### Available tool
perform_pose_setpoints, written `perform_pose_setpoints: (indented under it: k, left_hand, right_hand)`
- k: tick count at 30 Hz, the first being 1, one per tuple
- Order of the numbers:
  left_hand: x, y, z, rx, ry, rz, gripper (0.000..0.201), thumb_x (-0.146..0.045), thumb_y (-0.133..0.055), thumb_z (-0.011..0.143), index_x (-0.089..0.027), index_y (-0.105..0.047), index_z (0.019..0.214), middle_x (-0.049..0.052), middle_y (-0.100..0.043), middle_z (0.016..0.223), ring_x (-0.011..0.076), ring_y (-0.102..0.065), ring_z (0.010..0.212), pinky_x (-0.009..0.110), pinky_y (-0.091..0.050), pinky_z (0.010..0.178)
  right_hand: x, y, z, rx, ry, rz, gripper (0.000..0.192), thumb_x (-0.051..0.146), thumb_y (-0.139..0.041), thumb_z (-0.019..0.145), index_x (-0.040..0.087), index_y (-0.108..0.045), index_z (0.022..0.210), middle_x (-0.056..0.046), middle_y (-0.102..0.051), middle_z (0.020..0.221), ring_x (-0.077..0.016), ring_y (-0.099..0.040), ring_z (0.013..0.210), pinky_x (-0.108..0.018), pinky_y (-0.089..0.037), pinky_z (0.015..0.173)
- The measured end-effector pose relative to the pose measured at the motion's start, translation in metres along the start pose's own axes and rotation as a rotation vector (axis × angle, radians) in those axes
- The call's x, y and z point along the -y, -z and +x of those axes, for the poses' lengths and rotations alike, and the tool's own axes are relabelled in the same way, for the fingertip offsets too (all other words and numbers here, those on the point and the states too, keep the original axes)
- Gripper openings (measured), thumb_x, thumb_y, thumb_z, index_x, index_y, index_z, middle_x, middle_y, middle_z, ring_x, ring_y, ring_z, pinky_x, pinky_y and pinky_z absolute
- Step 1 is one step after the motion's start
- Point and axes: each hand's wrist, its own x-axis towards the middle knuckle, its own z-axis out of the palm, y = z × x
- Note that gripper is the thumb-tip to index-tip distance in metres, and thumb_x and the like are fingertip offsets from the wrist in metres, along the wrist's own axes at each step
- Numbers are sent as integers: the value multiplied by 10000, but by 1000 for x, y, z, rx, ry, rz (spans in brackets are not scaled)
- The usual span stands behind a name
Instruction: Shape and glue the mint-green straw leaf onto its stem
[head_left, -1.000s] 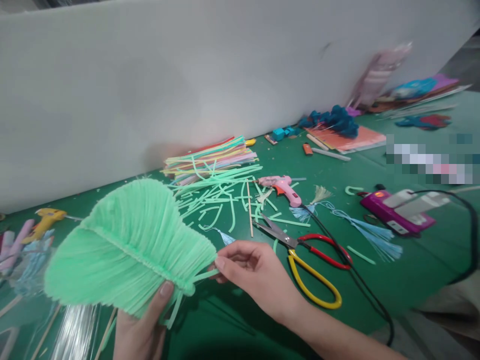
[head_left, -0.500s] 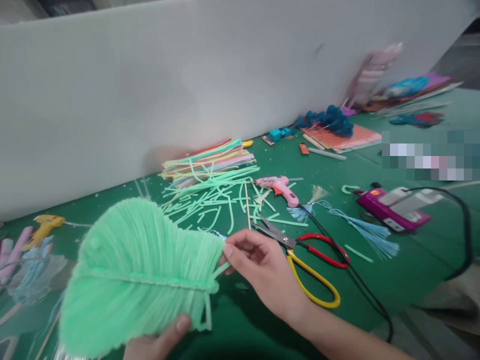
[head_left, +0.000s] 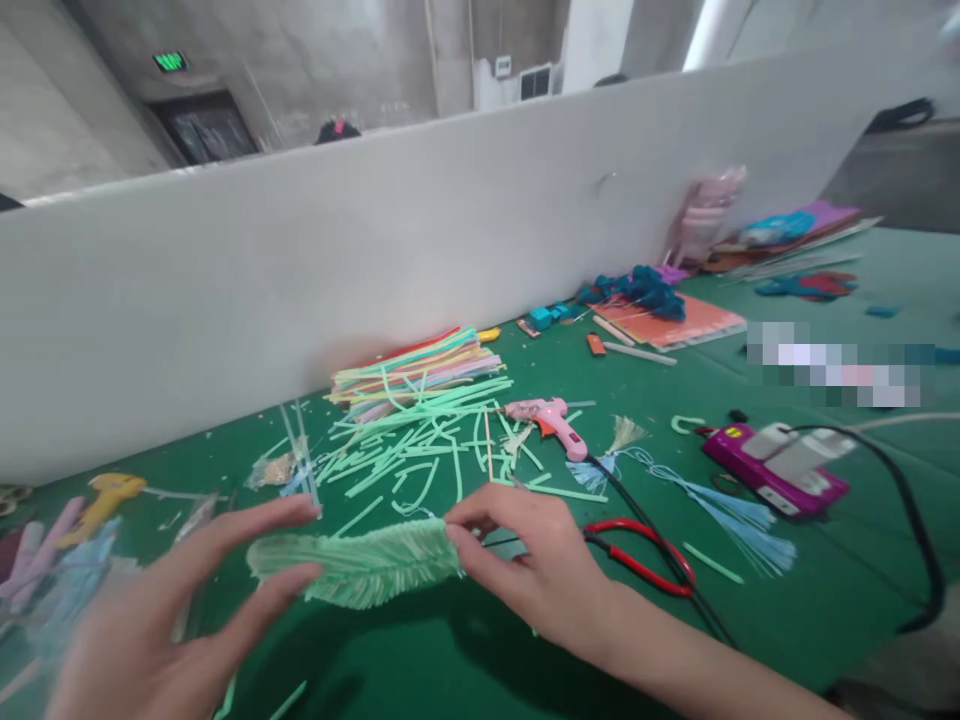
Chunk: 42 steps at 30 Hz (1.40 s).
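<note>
A mint-green fuzzy leaf (head_left: pixel 367 565), built from pipe cleaners, is held above the table and seen nearly edge-on. At its right end, my right hand (head_left: pixel 536 565) pinches it between thumb and fingers. My left hand (head_left: pixel 202 590) is by the leaf's left end, thumb and fingers spread apart in a C shape; it does not appear to grip the leaf. Behind my right hand lie scissors, whose red handle (head_left: pixel 637 575) shows while the blades are mostly covered. Beyond the leaf, cut green pipe cleaner pieces (head_left: pixel 405 455) are scattered.
A bundle of coloured pipe cleaners (head_left: pixel 420 370) lies by the white partition (head_left: pixel 262 290). A pink glue gun (head_left: pixel 555 420) trails a black cord. To the right are blue tassels (head_left: pixel 739 520) and a purple power strip (head_left: pixel 780 475); a yellow glue gun (head_left: pixel 105 505) is at left.
The leaf has turned from broad face to nearly edge-on. My left hand has let go of its lower edge and opened at its left end. The camera view has tilted up.
</note>
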Motion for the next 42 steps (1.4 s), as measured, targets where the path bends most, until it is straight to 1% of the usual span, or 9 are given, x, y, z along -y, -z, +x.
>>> perform_pose_setpoints:
  k: [2,6,14,19,22,29,34,37,42]
  left_hand:
    - [-12,-15,3,247,-274,279,412,-511,-830,566,-287,-806,911,41,-779,945,266,-689,930,279,-548,850]
    - [-13,-38,5,501,-506,435,151,-376,-639,846,-292,-764,858,35,-750,817,219,-675,742,279,-530,709]
    - [-9,-30,5,521,-773,513,159,-260,-540,936,-236,-662,836,6,-712,737,166,-656,646,248,-506,585]
    - [-10,-28,10,511,-675,466,163,-315,-565,920,-257,-688,830,5,-733,754,170,-676,656,244,-500,591]
    - [-6,-25,18,405,-586,400,168,-396,-617,874,-284,-736,834,12,-755,771,191,-691,657,257,-498,593]
    - [12,-21,42,44,-28,-78,231,-458,-807,676,-239,-773,742,32,-738,725,199,-649,692,263,-475,644]
    - [23,-33,54,-34,70,-309,385,-512,-768,713,-215,-744,958,8,-700,708,124,-577,596,211,-450,565]
    - [27,-41,54,-52,90,-401,533,-491,-773,724,-259,-666,1192,-31,-669,697,91,-522,546,187,-430,539]
    - [34,-45,54,-82,123,-489,448,-473,-783,722,-243,-695,1096,-5,-704,849,114,-591,692,192,-469,630]
  right_hand:
    - [0,-2,5,19,64,-47,97,218,-592,903,205,-686,883,-7,-705,833,-134,-651,755,-216,-501,667]
    - [-1,-4,8,11,185,-95,90,190,-594,903,186,-684,898,-12,-711,819,-125,-655,735,-216,-494,691]
    - [13,-7,8,43,371,-182,131,137,-552,924,136,-681,950,-66,-711,863,-138,-652,762,-224,-504,709]
    - [18,-9,18,89,401,-242,159,158,-528,943,124,-682,966,-74,-718,874,-148,-660,776,-242,-513,711]
    - [23,-4,32,100,402,-297,176,189,-521,961,154,-686,1011,-57,-739,941,-158,-681,854,-258,-521,777]
    - [45,8,63,-329,495,-307,220,179,-511,948,205,-649,1117,-42,-717,1084,-164,-664,987,-293,-506,894]
    - [30,8,79,-508,327,-197,196,322,-549,931,235,-615,1093,-52,-652,1110,-213,-604,1021,-376,-482,906]
    - [11,3,87,-423,120,-44,277,409,-562,908,226,-576,1114,-81,-628,1144,-242,-588,1047,-384,-490,843]
    - [-7,-5,95,-198,-53,270,274,449,-559,883,214,-605,1015,-60,-644,1009,-211,-603,933,-316,-491,732]
